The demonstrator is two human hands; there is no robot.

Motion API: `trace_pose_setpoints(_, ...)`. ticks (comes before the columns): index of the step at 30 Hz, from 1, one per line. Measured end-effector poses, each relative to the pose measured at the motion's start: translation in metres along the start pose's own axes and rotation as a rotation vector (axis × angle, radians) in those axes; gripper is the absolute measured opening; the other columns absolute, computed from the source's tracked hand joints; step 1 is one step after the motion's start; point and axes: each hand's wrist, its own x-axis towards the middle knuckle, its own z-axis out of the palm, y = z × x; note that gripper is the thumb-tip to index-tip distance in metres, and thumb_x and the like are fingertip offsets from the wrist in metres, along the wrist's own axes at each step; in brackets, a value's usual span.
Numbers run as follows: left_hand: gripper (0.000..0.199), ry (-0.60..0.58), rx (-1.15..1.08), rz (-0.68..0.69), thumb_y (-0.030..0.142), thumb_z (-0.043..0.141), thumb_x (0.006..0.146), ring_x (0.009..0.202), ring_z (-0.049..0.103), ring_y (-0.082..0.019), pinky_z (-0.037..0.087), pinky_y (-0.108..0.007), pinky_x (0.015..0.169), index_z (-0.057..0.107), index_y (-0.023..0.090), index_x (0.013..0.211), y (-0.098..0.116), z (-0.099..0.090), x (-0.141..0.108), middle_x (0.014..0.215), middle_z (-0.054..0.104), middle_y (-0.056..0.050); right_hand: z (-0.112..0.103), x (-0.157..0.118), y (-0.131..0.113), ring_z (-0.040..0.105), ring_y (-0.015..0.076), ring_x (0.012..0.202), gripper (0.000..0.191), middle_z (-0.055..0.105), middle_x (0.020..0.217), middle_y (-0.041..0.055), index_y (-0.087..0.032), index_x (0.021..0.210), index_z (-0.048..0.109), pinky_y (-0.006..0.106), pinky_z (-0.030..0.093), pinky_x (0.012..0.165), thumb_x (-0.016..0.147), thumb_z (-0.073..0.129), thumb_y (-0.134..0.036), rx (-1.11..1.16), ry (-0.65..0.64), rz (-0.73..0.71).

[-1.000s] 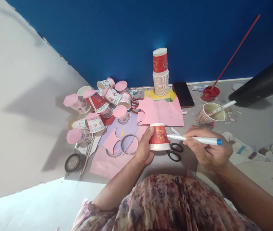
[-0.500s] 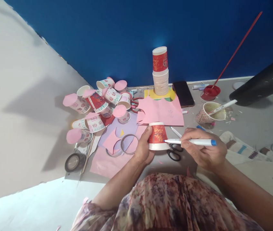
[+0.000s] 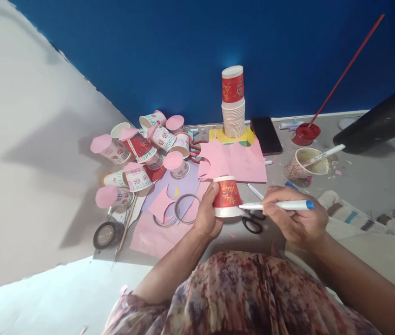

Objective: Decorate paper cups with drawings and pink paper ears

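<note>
My left hand [image 3: 208,213] is closed around a red and white paper cup [image 3: 227,193], which is held upside down with its wide rim low. Gold print shows on the cup's red band. In my right hand [image 3: 293,215] is a white marker [image 3: 288,205] with a blue end, gripped like a pen. Its tip meets the right side of the cup, near the lower edge of the red band. Behind the marker tip lie scissors with black handles [image 3: 252,224], partly covered. A second white pen [image 3: 254,191] rests just beyond the cup.
Several decorated paper cups with pink tops [image 3: 136,177] crowd the left. A tall cup stack [image 3: 233,102] stands at the back beside a black phone [image 3: 266,135]. Cut pink paper [image 3: 234,163], tape rolls [image 3: 105,235], a red paint pot [image 3: 305,135] and a pen-holding cup [image 3: 291,168] surround my hands.
The cup has turned or shifted slightly left in my left hand. The marker tip stays at its right side, and a blue mark shows there near the band's lower edge.
</note>
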Motion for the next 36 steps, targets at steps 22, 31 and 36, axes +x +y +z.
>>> trace_pose_setpoints(22, 0.038, 0.050, 0.381, 0.314, 0.053, 0.076, 0.092, 0.089, 0.065, -0.021, 0.051, -0.029, 0.080, 0.073, 0.022, 0.113, 0.002, 0.004, -0.008, 0.097, 0.073, -0.003, 0.011, 0.007, -0.006, 0.067, 0.0166, 0.061, 0.012, 0.074, 0.072, 0.0007, -0.024, 0.092, 0.069, 0.029, 0.054, 0.062, 0.093, 0.064, -0.013, 0.031, -0.115, -0.173)
trace_pose_setpoints(31, 0.034, 0.034, 0.406, 0.289, 0.050, 0.074, 0.093, 0.083, 0.065, -0.018, 0.051, -0.027, 0.076, 0.071, 0.022, 0.112, 0.001, 0.005, -0.009, 0.093, 0.072, -0.001, 0.008, 0.008, -0.005, 0.065, 0.0156, 0.056, 0.012, 0.072, 0.067, 0.0001, -0.024, 0.084, 0.070, 0.027, 0.050, 0.056, 0.093, 0.064, -0.018, 0.031, -0.154, -0.069)
trace_pose_setpoints(36, 0.040, 0.041, 0.293, 0.267, 0.055, 0.082, 0.085, 0.077, 0.063, -0.016, 0.051, -0.026, 0.072, 0.071, 0.019, 0.100, 0.006, 0.009, -0.010, 0.087, 0.069, -0.001, 0.011, 0.002, 0.007, 0.059, 0.0143, 0.050, 0.014, 0.067, 0.061, -0.0006, -0.022, 0.083, 0.071, 0.026, 0.046, 0.048, 0.095, 0.067, -0.029, 0.198, 0.085, 0.269)
